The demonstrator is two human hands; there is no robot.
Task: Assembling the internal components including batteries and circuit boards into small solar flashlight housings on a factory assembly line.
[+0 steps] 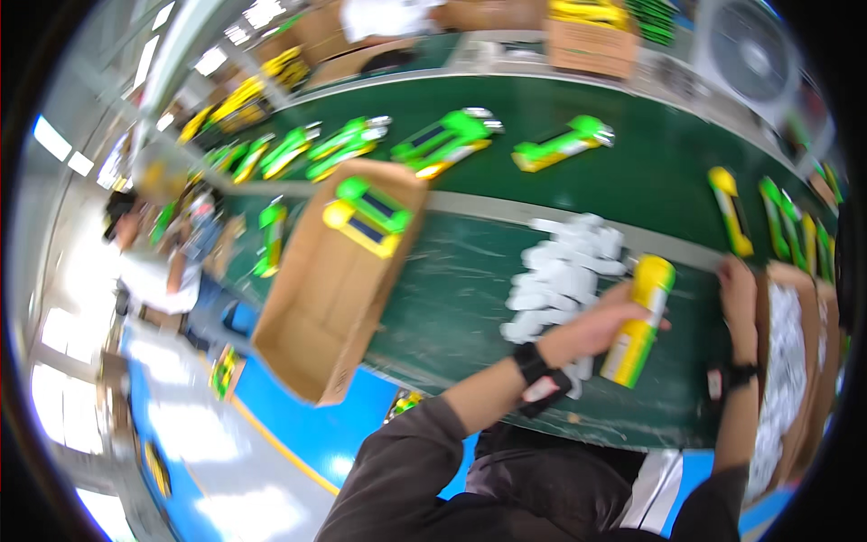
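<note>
My left hand (603, 321) is wrapped round a long yellow and green package (643, 316), held at a slant over the green table. Just left of that hand lies a loose pile of small white pieces (564, 271), too blurred to name. My right hand (739, 287) reaches out at the table's right side, close to the lower end of a yellow package with a dark strip (730, 212) on the conveyor belt. Its fingers are blurred and partly hidden, and I cannot tell whether they touch it. Black bands circle both wrists.
An open cardboard box (298, 316) holding two packages stands left on the table (442, 307). More green and yellow packages (452, 140) lie along the green belt (650, 135). Boxes with whitish contents (778, 388) stand at the right. A person (163, 271) works at far left.
</note>
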